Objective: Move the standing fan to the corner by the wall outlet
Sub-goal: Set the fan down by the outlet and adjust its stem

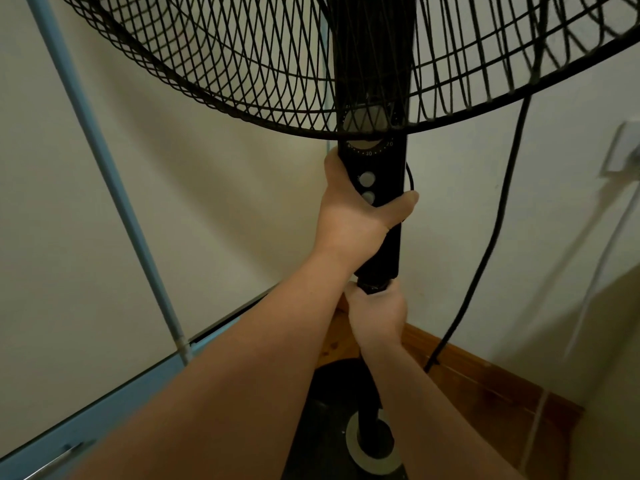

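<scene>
The standing fan (372, 209) is held upright in the corner, its column vertical. The left hand (356, 220) is wrapped around the control column; the right hand (377, 317) is clenched just below, near the wall outlet (623, 150).

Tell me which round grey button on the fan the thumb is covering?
The lower round grey button on the black control column. The left hand partly overlaps it. The upper grey button sits clear above it.

1 standing fan (374, 216), 2 hands: left (349, 216) and right (377, 317). 2 round buttons (367, 179) and 1 dial (367, 128) show. 1 black cord (485, 244), 1 wall outlet (623, 147), 1 blue pole (114, 188).
</scene>
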Available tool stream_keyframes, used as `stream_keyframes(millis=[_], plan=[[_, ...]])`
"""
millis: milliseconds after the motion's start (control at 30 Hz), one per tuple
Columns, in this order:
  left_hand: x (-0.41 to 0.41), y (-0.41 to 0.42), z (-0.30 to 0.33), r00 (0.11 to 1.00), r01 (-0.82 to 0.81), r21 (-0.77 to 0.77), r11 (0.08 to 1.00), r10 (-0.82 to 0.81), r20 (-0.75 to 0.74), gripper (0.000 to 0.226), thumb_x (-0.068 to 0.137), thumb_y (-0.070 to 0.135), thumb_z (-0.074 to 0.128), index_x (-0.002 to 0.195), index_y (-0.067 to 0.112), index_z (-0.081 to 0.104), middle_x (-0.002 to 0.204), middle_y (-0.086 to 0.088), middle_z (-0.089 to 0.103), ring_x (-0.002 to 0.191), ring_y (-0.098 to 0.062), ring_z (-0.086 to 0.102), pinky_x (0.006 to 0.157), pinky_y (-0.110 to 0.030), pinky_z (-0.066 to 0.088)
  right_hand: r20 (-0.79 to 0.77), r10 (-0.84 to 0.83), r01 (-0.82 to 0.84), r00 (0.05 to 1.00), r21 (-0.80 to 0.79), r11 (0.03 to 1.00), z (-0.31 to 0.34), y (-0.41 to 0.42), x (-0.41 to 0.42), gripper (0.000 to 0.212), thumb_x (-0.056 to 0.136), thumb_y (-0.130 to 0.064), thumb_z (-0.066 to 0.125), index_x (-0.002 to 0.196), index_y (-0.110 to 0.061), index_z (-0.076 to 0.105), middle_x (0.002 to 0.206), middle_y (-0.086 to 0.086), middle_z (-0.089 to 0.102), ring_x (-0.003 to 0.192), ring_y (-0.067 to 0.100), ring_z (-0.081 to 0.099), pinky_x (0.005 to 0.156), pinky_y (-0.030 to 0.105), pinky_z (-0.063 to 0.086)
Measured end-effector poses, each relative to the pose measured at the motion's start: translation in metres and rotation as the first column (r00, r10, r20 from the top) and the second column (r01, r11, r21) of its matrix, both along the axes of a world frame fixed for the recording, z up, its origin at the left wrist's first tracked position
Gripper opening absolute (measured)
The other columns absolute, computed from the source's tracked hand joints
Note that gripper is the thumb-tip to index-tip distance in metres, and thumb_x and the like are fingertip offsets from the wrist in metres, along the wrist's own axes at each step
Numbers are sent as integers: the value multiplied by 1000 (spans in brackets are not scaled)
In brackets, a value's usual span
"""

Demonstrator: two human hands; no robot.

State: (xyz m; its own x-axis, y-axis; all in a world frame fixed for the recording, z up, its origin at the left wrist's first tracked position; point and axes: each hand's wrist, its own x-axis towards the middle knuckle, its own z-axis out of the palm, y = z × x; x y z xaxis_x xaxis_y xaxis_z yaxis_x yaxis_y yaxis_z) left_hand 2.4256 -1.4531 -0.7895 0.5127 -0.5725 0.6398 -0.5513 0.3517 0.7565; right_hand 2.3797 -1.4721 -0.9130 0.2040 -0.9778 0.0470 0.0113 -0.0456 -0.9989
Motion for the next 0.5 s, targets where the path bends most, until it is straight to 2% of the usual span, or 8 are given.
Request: stream_keyframes(millis=[100,200,267,400,500], plan=[[1,0,0,1000,9,-4,1000,-9,-9,76,73,14,87,122,33,32,102,23,53,84,28,54,61,4,42,-69,158,-163,985,-72,984,-3,-10,-11,18,81,-19,73,79,-21,55,62,-3,56,43,2,49,39,19,37],[-1,-2,-1,1000,-1,-16,1000,1,-10,75,73,14,87,118,37,32,101,22,54,85,25,55,60,3,43,-228,382,-410,896,-91,907,10,-32,-27,30,77,-12,75,67,-11,47,61,4,49,56,13,51,52,27,37],[-1,-1,-1,1000,-4,-12,1000,4,-11,75,73,14,87,118,37,32,101,22,54,85,25,55,60,3,43,-300,482,-525,823,-82,847,18,-40,-30,24,77,-8,74,68,-4,52,67,10,50,64,19,52,61,34,37],[0,-2,-1,1000,0,-22,1000,0,-6,75,73,13,87,119,35,32,101,22,55,84,24,56,61,3,43,-191,554,-573,810,-57,818,15,-39,-32,20,75,-2,73,83,13,62,76,18,59,73,26,58,70,39,46],[-1,-1,0,1000,0,-12,1000,-1,-8,75,73,14,87,119,35,32,102,22,54,85,25,55,62,3,43,-125,491,-497,862,-18,868,10,-34,-28,19,76,-2,71,80,14,61,74,16,57,69,24,56,65,37,44]])
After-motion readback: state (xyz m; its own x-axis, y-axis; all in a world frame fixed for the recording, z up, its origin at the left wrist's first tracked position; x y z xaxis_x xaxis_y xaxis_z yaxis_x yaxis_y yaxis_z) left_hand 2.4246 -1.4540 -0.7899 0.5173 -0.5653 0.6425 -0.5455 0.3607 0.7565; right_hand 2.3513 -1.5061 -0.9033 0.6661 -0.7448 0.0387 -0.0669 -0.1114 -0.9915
